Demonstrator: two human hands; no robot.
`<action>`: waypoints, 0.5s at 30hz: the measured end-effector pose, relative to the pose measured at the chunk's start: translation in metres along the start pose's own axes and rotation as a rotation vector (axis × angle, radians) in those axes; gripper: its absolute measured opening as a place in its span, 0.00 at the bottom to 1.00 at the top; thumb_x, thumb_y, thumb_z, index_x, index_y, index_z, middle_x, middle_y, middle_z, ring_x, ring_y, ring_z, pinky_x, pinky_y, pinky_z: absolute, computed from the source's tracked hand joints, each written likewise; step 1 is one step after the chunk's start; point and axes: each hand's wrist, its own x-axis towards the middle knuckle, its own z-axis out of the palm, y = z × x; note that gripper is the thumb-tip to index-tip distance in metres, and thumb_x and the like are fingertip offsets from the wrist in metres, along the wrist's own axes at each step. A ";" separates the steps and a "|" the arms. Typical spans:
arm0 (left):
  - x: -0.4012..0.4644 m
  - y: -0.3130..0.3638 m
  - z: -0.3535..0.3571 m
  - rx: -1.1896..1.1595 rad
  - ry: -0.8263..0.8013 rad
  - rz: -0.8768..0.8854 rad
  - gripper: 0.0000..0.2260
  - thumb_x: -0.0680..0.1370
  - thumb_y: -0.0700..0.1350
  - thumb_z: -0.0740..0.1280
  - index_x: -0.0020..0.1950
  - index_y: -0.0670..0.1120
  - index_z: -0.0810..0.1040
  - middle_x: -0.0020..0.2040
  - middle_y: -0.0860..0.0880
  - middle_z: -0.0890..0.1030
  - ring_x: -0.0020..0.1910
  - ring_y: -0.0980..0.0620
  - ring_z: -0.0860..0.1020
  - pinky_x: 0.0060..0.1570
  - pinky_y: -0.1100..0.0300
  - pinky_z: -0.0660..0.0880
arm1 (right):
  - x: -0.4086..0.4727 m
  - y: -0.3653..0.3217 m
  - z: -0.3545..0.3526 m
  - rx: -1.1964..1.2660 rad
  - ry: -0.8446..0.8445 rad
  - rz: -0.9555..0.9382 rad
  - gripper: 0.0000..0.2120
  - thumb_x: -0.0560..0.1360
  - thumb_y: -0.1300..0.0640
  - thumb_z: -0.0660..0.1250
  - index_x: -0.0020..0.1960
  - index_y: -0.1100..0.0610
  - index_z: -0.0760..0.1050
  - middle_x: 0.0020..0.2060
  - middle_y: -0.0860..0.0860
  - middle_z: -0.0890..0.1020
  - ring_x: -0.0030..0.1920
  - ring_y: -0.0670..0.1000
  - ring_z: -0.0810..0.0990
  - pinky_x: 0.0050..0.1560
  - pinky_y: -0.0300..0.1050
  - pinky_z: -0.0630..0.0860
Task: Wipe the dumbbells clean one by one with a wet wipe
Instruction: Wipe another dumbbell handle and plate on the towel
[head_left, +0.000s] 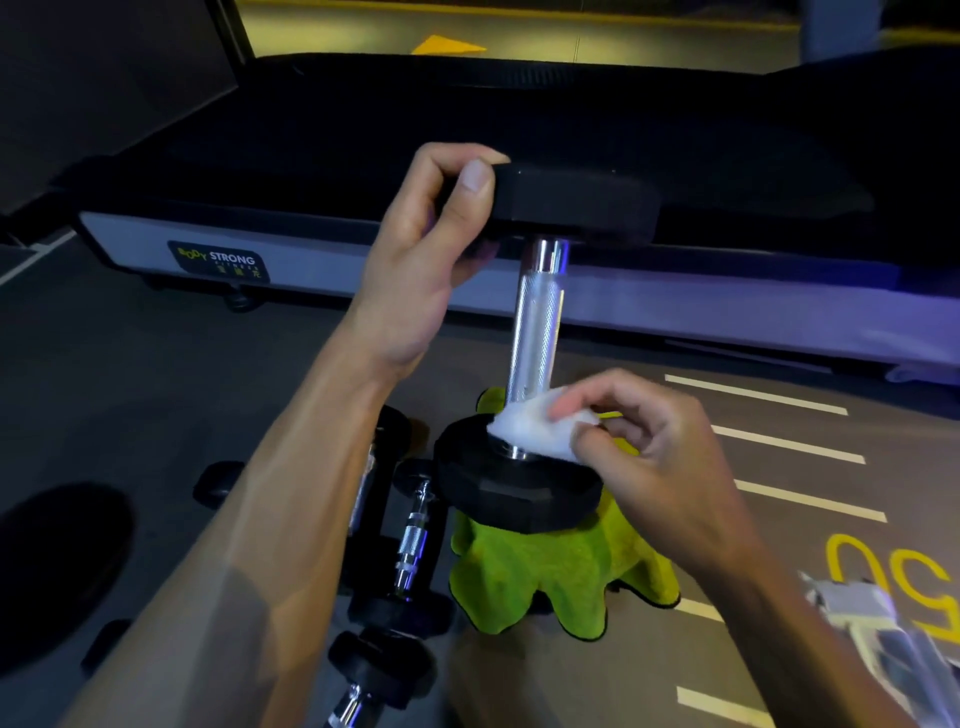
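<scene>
Grey gym flooring (156, 374) with painted white lines lies beneath the scene. One dumbbell (537, 322) stands upright on a green cloth (540, 577); the left hand (421, 249) grips its top black weight, while the right hand (654, 457) pinches a white wet wipe (524, 421) against the chrome handle's base. Smaller dumbbells (410, 545) lie just left of the cloth. Behind runs a treadmill (311, 260).

Cloth: we see a crumpled lime-green microfibre towel (545, 571) on the floor.
Machine: we see a grey-framed treadmill with black belt (332, 260) behind.
Floor: our grey gym floor (130, 374) carries white stripes and yellow numerals.
</scene>
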 end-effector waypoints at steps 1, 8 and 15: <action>-0.001 0.000 0.000 -0.020 -0.007 -0.004 0.06 0.85 0.53 0.61 0.56 0.54 0.76 0.57 0.45 0.77 0.53 0.46 0.75 0.59 0.50 0.76 | 0.001 -0.001 0.001 0.047 0.025 0.028 0.10 0.71 0.59 0.70 0.48 0.47 0.84 0.47 0.45 0.87 0.51 0.48 0.85 0.52 0.44 0.80; -0.011 0.002 -0.002 -0.106 -0.041 0.050 0.09 0.84 0.54 0.60 0.54 0.62 0.80 0.64 0.53 0.78 0.63 0.49 0.77 0.62 0.50 0.76 | 0.003 0.004 0.016 0.084 -0.042 0.061 0.17 0.74 0.54 0.79 0.58 0.38 0.80 0.52 0.35 0.86 0.58 0.40 0.84 0.61 0.37 0.79; -0.015 0.005 0.001 0.131 0.039 0.095 0.26 0.70 0.60 0.77 0.62 0.54 0.71 0.71 0.49 0.76 0.68 0.51 0.78 0.64 0.47 0.80 | 0.000 0.003 0.032 0.017 -0.114 0.092 0.11 0.76 0.49 0.74 0.55 0.52 0.82 0.44 0.50 0.87 0.46 0.54 0.85 0.52 0.60 0.81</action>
